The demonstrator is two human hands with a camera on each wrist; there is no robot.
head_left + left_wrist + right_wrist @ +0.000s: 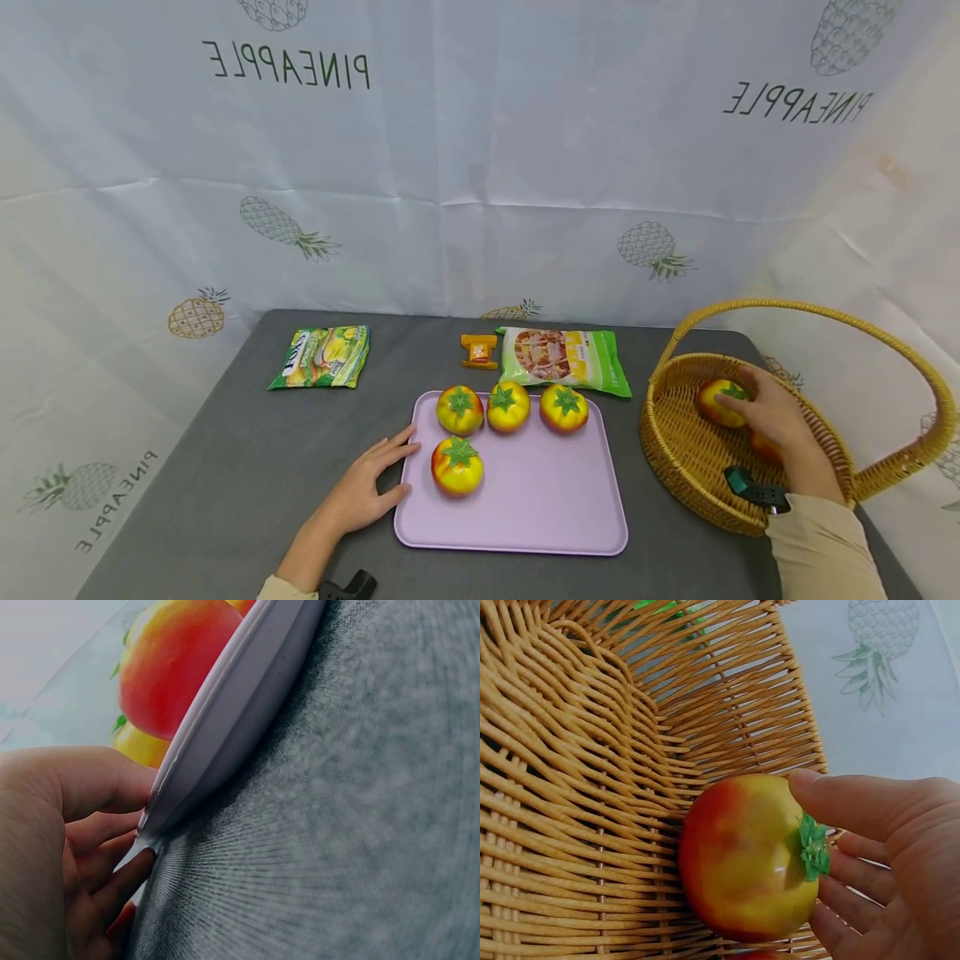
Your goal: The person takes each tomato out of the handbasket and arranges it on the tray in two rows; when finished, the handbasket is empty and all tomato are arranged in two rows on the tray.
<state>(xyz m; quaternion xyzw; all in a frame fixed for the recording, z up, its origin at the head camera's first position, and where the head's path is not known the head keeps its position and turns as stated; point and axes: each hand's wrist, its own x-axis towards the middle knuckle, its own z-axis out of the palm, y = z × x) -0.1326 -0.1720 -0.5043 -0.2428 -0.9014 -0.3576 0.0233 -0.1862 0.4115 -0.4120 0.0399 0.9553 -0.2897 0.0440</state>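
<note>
My right hand reaches into a wicker basket and holds a yellow-red tomato with a green leafy top. In the right wrist view the thumb lies against the upper side of that tomato, with the fingers bent around its leafy end. A second tomato sits partly hidden under the hand. My left hand rests at the left side of a lilac tray, thumb and fingertips touching its rim. Several similar tomatoes, such as the front one, lie on the tray's left and back parts.
Behind the tray lie a small orange packet and a green-and-white food bag. A green-yellow bag is at the back left. The basket's tall handle arches over its right side. A pineapple-print curtain hangs behind the grey table.
</note>
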